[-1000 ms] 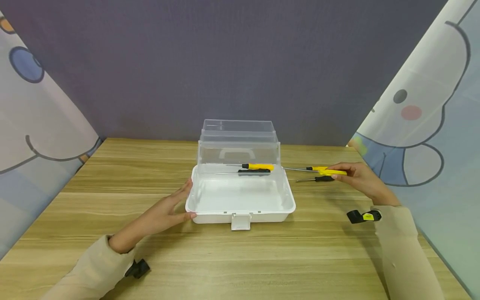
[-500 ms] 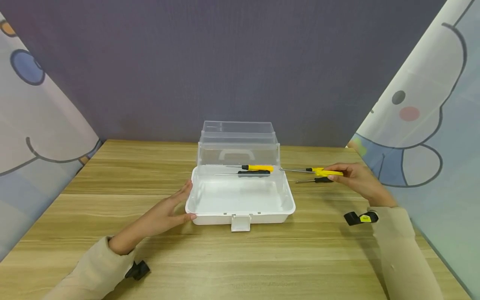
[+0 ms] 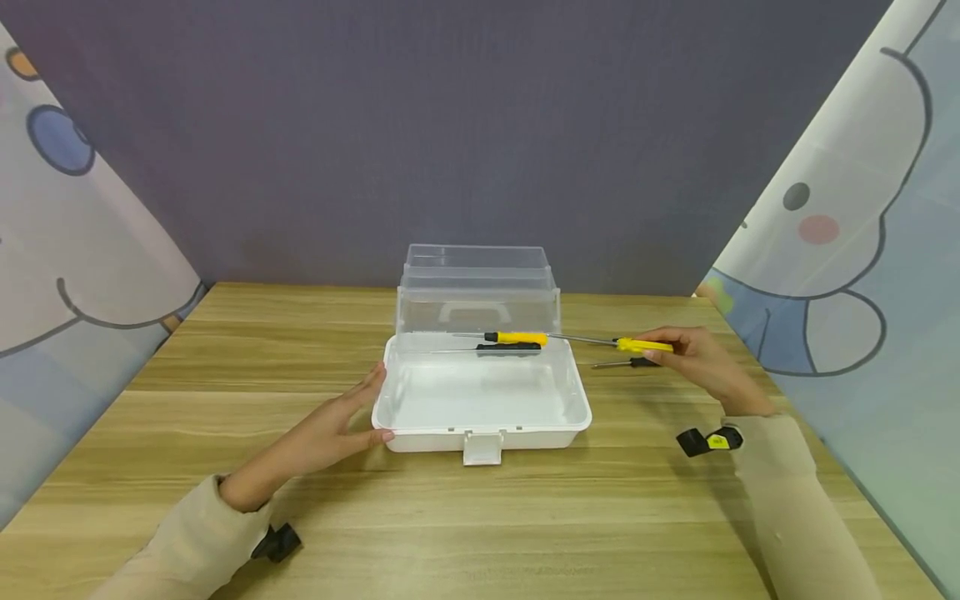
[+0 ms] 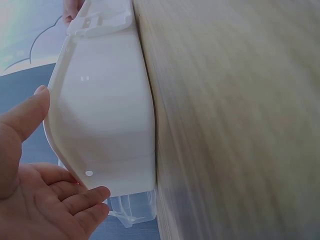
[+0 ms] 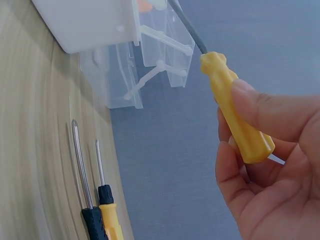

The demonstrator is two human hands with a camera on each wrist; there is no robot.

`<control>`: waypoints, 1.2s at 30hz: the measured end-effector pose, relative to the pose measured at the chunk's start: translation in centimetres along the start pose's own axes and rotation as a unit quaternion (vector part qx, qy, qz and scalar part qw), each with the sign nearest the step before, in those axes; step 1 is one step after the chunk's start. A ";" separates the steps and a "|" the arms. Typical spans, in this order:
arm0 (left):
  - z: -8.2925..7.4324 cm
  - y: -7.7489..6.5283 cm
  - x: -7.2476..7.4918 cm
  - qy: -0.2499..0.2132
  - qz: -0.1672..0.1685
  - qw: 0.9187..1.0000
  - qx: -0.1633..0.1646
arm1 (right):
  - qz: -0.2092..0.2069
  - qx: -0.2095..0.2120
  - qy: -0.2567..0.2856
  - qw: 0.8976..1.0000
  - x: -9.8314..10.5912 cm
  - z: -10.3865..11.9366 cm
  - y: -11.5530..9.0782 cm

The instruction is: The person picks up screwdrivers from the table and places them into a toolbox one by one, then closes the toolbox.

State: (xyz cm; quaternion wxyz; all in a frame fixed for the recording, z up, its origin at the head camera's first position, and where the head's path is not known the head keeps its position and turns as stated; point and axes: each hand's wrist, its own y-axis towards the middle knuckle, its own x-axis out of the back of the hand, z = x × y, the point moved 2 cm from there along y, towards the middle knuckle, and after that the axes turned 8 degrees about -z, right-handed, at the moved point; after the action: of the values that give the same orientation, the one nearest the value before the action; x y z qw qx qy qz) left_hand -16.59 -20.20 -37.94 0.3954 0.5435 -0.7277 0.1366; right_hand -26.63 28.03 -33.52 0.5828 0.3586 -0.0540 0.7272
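Observation:
My right hand pinches the yellow handle of a screwdriver between thumb and fingers. Its grey shaft points left, the tip overlapping the back right of a white toolbox in the head view. The toolbox's clear lid stands open at the back. At the toolbox's left front corner is my left hand, thumb at the front rim and loosely spread fingers against the left side. Toward the back of the toolbox lie a yellow-and-black screwdriver and a black-handled screwdriver.
On the wooden table, right of the toolbox, lie another black-handled screwdriver and another yellow-and-black screwdriver. A white latch hangs from the toolbox's front. A dark grey panel rises behind the table, with printed cloths at both sides.
My right hand has moved a little left with the yellow screwdriver, bringing its tip over the toolbox's back right edge. The left hand has stayed at the corner.

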 end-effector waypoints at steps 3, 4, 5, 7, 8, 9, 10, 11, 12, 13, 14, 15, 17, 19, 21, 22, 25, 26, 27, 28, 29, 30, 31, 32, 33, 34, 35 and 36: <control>0.0 -0.1 -0.1 -0.004 0.000 1.000 0.001 | 0.000 -0.017 -0.006 1.000 -0.1 0.0 0.0; 0.0 -0.1 -0.1 -0.004 0.000 1.000 0.001 | -0.001 -0.021 -0.009 1.000 -0.2 0.0 0.0; 0.0 -0.1 -0.1 -0.004 0.000 1.000 0.001 | -0.002 -0.024 -0.012 1.000 -0.2 0.0 0.1; 0.0 -0.1 -0.1 -0.004 -0.001 1.000 0.001 | -0.004 -0.029 -0.016 0.999 -0.3 0.0 0.1; 0.0 -0.1 -0.1 -0.004 -0.002 1.000 0.000 | -0.006 -0.030 -0.015 0.999 -0.3 0.0 0.1; 0.0 -0.1 -0.1 -0.004 -0.002 1.000 0.000 | -0.007 -0.029 -0.015 0.999 -0.4 0.0 0.2; 0.0 -0.1 -0.1 -0.004 -0.002 1.000 0.001 | -0.008 -0.029 -0.014 0.999 -0.5 0.0 0.2; 0.0 -0.1 -0.1 -0.005 -0.002 1.000 0.001 | -0.009 -0.028 -0.013 0.999 -0.5 0.0 0.2; 0.0 -0.1 0.0 -0.005 -0.001 1.000 0.002 | -0.010 -0.028 -0.009 1.000 -0.6 0.0 0.2; 0.0 -0.2 -0.1 -0.006 -0.001 1.000 0.003 | -0.010 -0.027 -0.005 1.000 -0.6 -0.1 0.3; 0.0 -0.2 -0.1 -0.006 -0.001 1.000 0.003 | -0.011 -0.026 -0.001 1.000 -0.7 -0.1 0.3; -0.1 -0.2 -0.1 -0.006 0.000 1.000 0.003 | -0.013 -0.025 0.000 1.000 -0.7 -0.1 0.3; -0.1 -0.2 -0.1 -0.005 0.000 1.000 0.002 | -0.015 -0.023 0.003 1.000 -0.8 0.0 0.3; -0.1 -0.2 0.0 -0.005 0.001 1.000 0.000 | -0.017 -0.023 0.001 1.000 -0.9 0.1 0.4; -0.1 -0.1 0.0 -0.004 0.001 1.000 -0.002 | -0.021 -0.020 -0.003 1.000 -0.9 0.3 0.6; -0.1 -0.1 0.0 -0.003 0.001 1.000 -0.003 | -0.022 -0.020 -0.007 1.000 -1.0 0.4 0.7; -0.1 0.0 0.0 -0.003 0.001 1.000 -0.004 | -0.026 -0.020 -0.020 0.999 -1.3 0.5 1.0; -0.1 0.0 0.0 -0.003 0.001 1.000 -0.004 | -0.026 -0.022 -0.023 0.999 -1.4 0.5 1.1; 0.0 0.0 0.0 -0.003 0.002 1.000 -0.005 | -0.026 -0.027 -0.026 0.999 -1.5 0.6 1.1; 0.0 0.0 0.0 -0.003 0.002 1.000 -0.004 | -0.025 -0.031 -0.030 0.999 -1.6 0.6 1.2; 0.0 0.0 -0.1 -0.004 0.003 1.000 -0.004 | -0.024 -0.033 -0.032 0.999 -1.7 0.7 1.2; 0.0 0.0 -0.1 -0.004 0.004 1.000 -0.003 | -0.023 -0.037 -0.035 0.998 -1.8 0.8 1.3; 0.0 0.0 -0.1 -0.005 0.005 1.000 -0.002 | -0.022 -0.039 -0.038 0.998 -1.9 0.9 1.3; 0.0 0.0 -0.1 -0.006 0.005 1.000 -0.002 | -0.021 -0.040 -0.041 0.998 -1.9 0.9 1.4; 0.0 0.0 -0.1 -0.006 0.005 1.000 -0.002 | -0.020 -0.042 -0.043 0.998 -2.0 1.0 1.5; 0.0 0.0 -0.1 -0.006 0.005 1.000 -0.002 | -0.020 -0.042 -0.045 0.998 -2.1 1.0 1.6; 0.1 0.0 -0.1 -0.005 0.004 1.000 -0.003 | -0.020 -0.041 -0.047 0.998 -2.1 1.1 1.6; 0.1 0.0 -0.1 -0.004 0.003 1.000 -0.003 | -0.020 -0.038 -0.048 0.998 -2.2 1.1 1.7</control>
State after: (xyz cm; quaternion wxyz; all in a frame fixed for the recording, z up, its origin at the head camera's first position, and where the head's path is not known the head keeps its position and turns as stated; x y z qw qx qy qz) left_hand -16.64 -20.16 -38.05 0.3937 0.5410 -0.7311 0.1334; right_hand -27.52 25.12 -33.39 0.6071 0.3716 -0.1027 0.6948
